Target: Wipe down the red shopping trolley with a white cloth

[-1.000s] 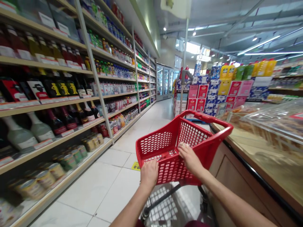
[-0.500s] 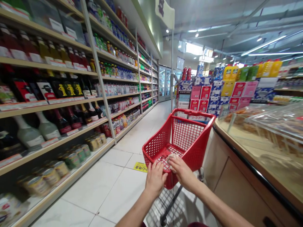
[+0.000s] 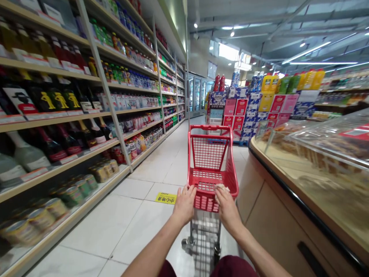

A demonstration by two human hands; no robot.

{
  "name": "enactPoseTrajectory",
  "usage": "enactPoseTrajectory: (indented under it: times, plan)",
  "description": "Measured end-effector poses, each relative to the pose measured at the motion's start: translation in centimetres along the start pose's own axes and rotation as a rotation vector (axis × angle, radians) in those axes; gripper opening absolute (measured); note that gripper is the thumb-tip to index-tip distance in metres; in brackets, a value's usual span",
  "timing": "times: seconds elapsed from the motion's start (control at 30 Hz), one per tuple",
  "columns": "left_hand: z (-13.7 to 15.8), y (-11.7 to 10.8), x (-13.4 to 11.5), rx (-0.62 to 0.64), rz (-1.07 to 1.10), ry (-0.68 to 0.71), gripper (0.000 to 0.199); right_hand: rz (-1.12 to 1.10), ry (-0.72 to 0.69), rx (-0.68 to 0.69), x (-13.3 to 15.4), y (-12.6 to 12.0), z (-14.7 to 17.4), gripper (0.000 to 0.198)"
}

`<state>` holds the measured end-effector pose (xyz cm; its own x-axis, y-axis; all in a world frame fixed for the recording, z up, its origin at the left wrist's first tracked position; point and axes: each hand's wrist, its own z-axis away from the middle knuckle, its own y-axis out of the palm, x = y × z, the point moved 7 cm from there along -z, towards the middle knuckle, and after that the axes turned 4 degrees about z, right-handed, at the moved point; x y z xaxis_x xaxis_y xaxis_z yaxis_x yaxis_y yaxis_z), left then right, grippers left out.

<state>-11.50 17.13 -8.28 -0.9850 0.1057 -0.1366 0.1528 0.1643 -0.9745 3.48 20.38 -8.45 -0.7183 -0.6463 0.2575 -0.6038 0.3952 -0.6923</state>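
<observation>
Red cart (image 3: pixel 210 161), both hands gripping rear rim

The tiled aisle floor (image 3: pixel 161 161) runs open ahead of the red cart (image 3: pixel 210 165) as far as the fridge doors (image 3: pixel 196 94) at its far end. On the left it is walled by stocked shelves (image 3: pixel 86 115) (bottles and cans packed to the shelf edges), and on the right the curved counter (image 3: pixel 282 181) stands just beside the cart. A stack of boxed goods (image 3: pixel 248 111) blocks the way right of the lane beyond the counter.
</observation>
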Motion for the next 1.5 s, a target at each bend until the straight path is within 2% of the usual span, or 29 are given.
enactPoseTrajectory:
  times: [0.07,0.13,0.2,0.27,0.33,0.4,0.5,0.57,0.67,0.8,0.87,1.0,1.17,1.37,1.5]
  plan:
    - [-0.4,-0.1,-1.1,0.009,0.015,0.014,0.064,-0.018,-0.019,0.002,1.1,0.9,0.0,0.042]
    - [-0.7,-0.4,-1.7,0.016,0.046,0.025,0.064,-0.026,-0.07,0.034,0.9,1.4,-0.2,0.045]
    - [-0.9,-0.6,-1.9,0.029,0.083,0.04,0.064,-0.019,-0.09,0.045,-0.5,1.1,-0.6,0.043]
    - [-0.9,-0.7,-2.0,0.044,0.114,0.05,0.065,-0.008,-0.035,-0.003,-2.5,0.3,-1.0,0.039]
    - [-0.8,-0.7,-2.0,0.054,0.138,0.052,0.066,-0.013,0.019,-0.056,-3.1,-0.3,-1.1,0.038]
    - [-0.9,-0.6,-2.0,0.063,0.159,0.051,0.068,-0.057,-0.042,-0.045,-1.4,0.1,-0.9,0.039]
    - [-1.0,-0.5,-1.6,0.079,0.197,0.065,0.069,-0.155,-0.238,0.004,2.9,1.3,0.1,0.041]
    - [-1.1,-0.5,-1.2,0.073,0.233,0.077,0.068,-0.19,-0.291,-0.015,4.3,1.9,1.0,0.04]
    - [-1.2,-0.9,-0.4,0.055,0.296,0.069,0.065,-0.191,-0.283,-0.008,4.3,3.2,2.5,0.038]
    - [-1.0,-1.3,0.2,0.081,0.33,0.04,0.067,-0.196,-0.248,0.096,3.5,4.7,4.4,0.038]
    - [-0.9,-1.5,0.3,0.083,0.328,0.023,0.065,-0.212,-0.25,0.084,3.5,4.0,4.6,0.038]
    - [-0.8,-1.8,0.2,0.048,0.306,-0.031,0.059,-0.207,-0.18,-0.042,3.2,1.4,3.3,0.04]
    - [-0.8,-2.3,0.1,0.014,0.239,-0.102,0.054,-0.161,-0.256,0.162,3.1,1.7,3.8,0.034]
    - [-0.2,-2.3,-1.2,-0.086,0.063,-0.107,0.05,-0.12,-0.175,-0.049,0.4,-1.3,3.9,0.039]
    - [-0.2,-0.6,-2.4,-0.067,-0.019,-0.071,0.055,-0.121,-0.154,0.175,-0.9,0.6,4.5,0.034]
